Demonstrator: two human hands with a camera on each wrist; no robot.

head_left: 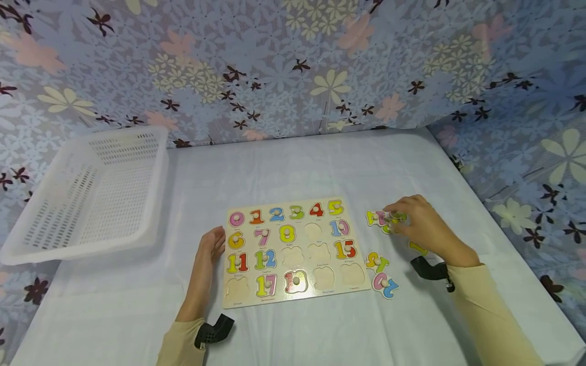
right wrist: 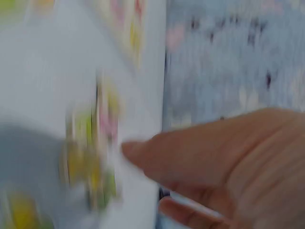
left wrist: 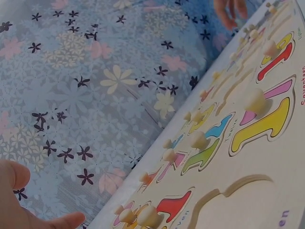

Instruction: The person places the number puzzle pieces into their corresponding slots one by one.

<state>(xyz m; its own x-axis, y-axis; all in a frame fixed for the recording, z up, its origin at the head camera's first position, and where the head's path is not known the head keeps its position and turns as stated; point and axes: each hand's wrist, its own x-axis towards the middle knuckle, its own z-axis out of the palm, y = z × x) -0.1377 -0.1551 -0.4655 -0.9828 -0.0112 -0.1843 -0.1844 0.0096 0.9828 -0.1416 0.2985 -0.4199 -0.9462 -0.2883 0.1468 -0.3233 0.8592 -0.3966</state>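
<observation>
A wooden number puzzle board (head_left: 300, 233) lies on the white cloth, several number pieces with round knobs in it. Some recesses (head_left: 293, 256) show bare wood. My left hand (head_left: 211, 249) is at the board's left edge, fingers loosely extended; its thumb and a fingertip (left wrist: 69, 221) show beside the board in the left wrist view. To the right of the board my right hand (head_left: 418, 223) reaches over a small heap of number pieces (head_left: 376, 218), partly hiding it. In the blurred right wrist view its fingertip (right wrist: 133, 151) is beside the heap, with no piece visible in the hand.
More loose number pieces lie near the board's right edge, a yellow-green one (head_left: 377, 262) and a pink-blue one (head_left: 385, 285). Another yellow piece (head_left: 417, 248) shows under the right wrist. A white plastic basket (head_left: 157, 152) stands at the left. Floral cloth (head_left: 274, 76) hangs behind the table.
</observation>
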